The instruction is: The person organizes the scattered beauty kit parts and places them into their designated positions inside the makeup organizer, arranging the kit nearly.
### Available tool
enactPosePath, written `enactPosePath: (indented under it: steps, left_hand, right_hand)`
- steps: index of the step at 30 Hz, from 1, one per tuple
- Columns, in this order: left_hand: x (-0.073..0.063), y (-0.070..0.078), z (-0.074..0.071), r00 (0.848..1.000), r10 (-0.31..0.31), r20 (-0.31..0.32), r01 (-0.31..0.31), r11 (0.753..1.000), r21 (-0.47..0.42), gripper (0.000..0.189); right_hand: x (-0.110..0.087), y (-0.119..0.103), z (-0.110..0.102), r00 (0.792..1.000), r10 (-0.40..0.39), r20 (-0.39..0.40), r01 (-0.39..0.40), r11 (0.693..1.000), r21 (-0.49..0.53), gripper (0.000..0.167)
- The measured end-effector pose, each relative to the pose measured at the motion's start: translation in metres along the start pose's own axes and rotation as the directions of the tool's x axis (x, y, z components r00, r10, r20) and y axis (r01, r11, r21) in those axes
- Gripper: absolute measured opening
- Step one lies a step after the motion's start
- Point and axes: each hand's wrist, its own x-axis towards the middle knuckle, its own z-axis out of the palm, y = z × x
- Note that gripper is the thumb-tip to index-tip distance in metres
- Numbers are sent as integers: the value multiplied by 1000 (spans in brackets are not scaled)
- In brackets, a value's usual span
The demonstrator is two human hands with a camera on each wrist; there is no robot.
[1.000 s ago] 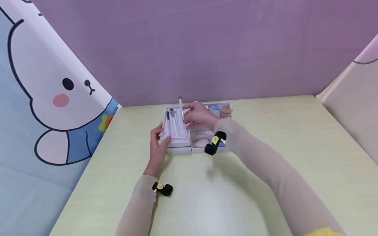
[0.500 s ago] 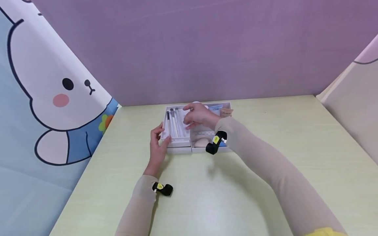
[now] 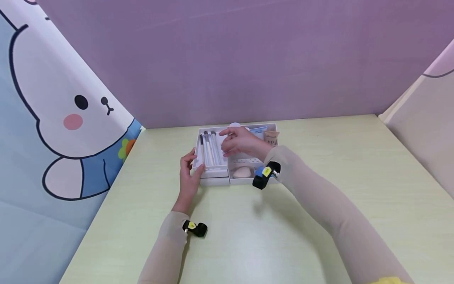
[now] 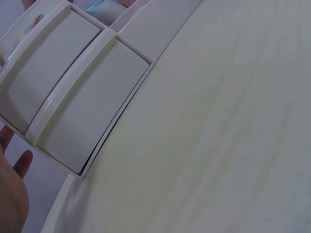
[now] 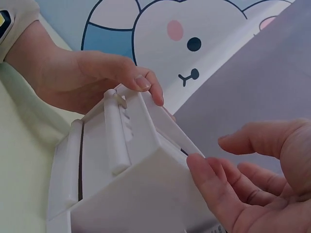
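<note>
A white storage box (image 3: 214,173) stands near the back of the table, two drawer fronts (image 4: 82,107) facing forward. Several slim makeup brushes (image 3: 208,148) lie side by side in its top left tray, the leftmost with a dark upper part. At the tray's left front corner my left hand (image 3: 188,175) holds the box, thumb over the front rim and fingers along the side wall. My right hand (image 3: 239,142) hovers at the tray's right wall, fingers loosely bent and thumb apart, with nothing between them; in the right wrist view its fingertips (image 5: 198,165) are right by the rim.
Right of the tray, lower compartments hold a pale rounded sponge (image 3: 242,172), a blue item (image 3: 260,170), a beige tube (image 3: 271,137) and a light blue packet (image 3: 258,129). A purple backdrop (image 3: 262,59) rises behind the table (image 3: 340,169).
A brush that stood upright at my right fingertips now lies in the tray beside the others. My right hand has let go of it and its wrist has shifted slightly right. The left hand stays put.
</note>
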Motion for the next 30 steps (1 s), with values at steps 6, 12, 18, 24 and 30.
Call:
enactPosePath:
  steps: [6,12,18,24,30]
  left_hand:
    - [-1,2,1,1000,-14,-5,14,1000,-5,36]
    - [-2,8,0,998,-59,-15,59,998,6,38]
    - [0,1,-8,998,-45,43,43,998,41,51]
    - [4,-20,-25,988,-81,133,60,986,157,58]
    - [4,-18,-46,956,-141,259,27,917,398,64]
  right_hand:
    - [-17,8,-11,996,-21,81,21,1000,-3,56]
    - [-42,15,-24,990,-31,140,37,998,-42,51]
    - [-69,32,-47,987,-20,161,40,992,-118,51]
    - [-98,46,-74,988,39,150,1,967,-253,52]
    - [-131,50,-102,992,50,118,8,896,-444,54]
